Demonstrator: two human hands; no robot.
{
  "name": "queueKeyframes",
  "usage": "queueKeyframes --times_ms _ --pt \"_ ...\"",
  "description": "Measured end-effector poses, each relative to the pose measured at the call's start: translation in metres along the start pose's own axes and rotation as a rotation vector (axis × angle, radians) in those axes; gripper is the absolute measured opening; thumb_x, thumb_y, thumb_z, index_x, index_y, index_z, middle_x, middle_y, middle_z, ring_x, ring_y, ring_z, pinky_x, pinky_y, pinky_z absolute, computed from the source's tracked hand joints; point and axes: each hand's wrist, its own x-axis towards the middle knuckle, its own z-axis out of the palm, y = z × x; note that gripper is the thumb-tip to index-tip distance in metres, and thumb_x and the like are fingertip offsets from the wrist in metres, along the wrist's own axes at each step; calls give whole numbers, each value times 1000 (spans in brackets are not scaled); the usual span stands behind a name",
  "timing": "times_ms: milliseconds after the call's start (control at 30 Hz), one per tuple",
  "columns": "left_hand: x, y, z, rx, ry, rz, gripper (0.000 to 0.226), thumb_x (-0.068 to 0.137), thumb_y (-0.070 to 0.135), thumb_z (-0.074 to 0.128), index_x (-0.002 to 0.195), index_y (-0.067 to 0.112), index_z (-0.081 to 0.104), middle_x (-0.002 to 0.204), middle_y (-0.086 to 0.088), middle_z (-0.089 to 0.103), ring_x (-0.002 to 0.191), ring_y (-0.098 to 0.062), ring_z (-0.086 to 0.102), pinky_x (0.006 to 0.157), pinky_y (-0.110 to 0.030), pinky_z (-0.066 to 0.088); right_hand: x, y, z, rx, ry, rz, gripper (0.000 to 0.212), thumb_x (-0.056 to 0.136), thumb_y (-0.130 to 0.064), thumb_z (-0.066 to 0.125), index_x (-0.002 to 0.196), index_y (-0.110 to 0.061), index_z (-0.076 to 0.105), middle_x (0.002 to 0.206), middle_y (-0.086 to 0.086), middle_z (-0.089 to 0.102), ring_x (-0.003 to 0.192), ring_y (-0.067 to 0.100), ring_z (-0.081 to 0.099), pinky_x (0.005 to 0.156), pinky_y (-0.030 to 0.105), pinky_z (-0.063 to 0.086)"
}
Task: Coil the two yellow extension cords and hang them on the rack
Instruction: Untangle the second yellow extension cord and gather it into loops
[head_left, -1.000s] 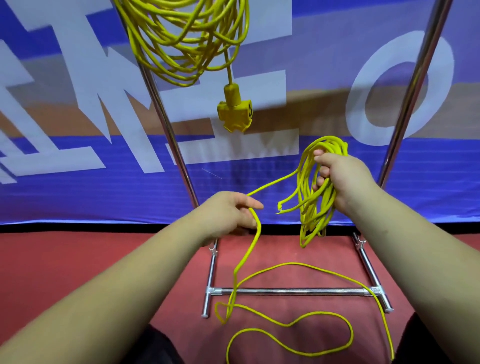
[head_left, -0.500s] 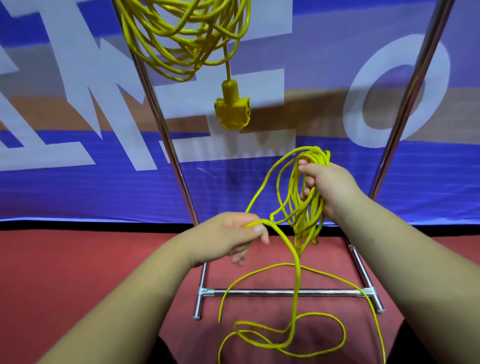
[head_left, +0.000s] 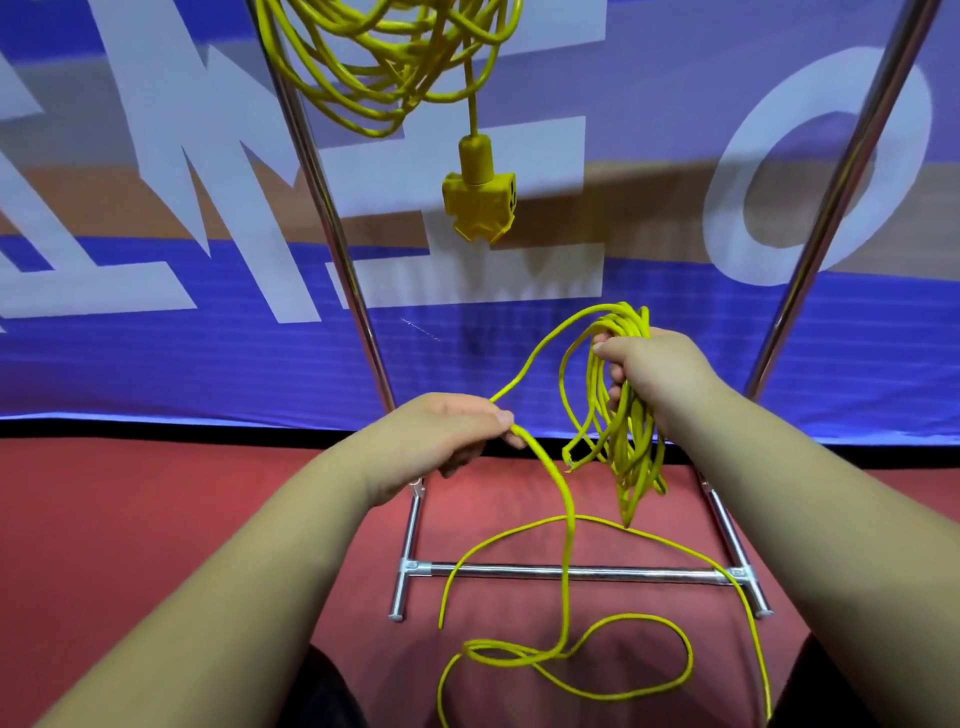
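Observation:
One yellow extension cord (head_left: 384, 78) hangs coiled at the top of the metal rack (head_left: 332, 218), its socket end (head_left: 479, 205) dangling below. My right hand (head_left: 649, 369) grips a bundle of loops of the second yellow cord (head_left: 631, 441), which hangs down from my fist. My left hand (head_left: 452, 436) pinches the free run of that cord between thumb and fingers, to the left of the bundle and slightly lower. From there the cord drops to the red floor and lies in loose curves (head_left: 613, 660) over the rack's base bar (head_left: 571, 572).
The rack's two slanted chrome uprights frame the scene, the right one (head_left: 841, 208) behind my right arm. A blue and white banner (head_left: 156, 260) hangs behind the rack. The red floor (head_left: 156, 519) spreads to the left.
My left hand has fed another loop up toward the right hand's bundle, and slack has been drawn up from the floor. The loose curves on the floor have shifted and tightened.

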Motion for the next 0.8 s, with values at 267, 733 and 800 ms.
queueKeyframes --times_ms 267,733,800 --pt "9 -24 1 1030 96 361 21 95 54 67 102 36 76 103 14 45 98 -14 35 88 -38 40 -10 -2 6 -15 -50 29 8 92 -16 70 91 -8 70 56 3 53 45 21 53 55 37 53" --pt "26 -26 -29 531 610 60 23 107 34 52 92 22 66 82 3 67 78 -20 62 69 -37 50 -38 16 28 -218 -427 237 23 93 -17 75 108 0 72 98 11 77 47 18 51 62 41 57" --pt "27 -22 -29 385 631 47 24 107 32 52 92 23 68 83 4 70 74 -13 62 66 -32 50 -43 22 35 -186 -477 249 19 87 -16 83 97 -8 70 89 15 65 49 19 54 65 42 58"
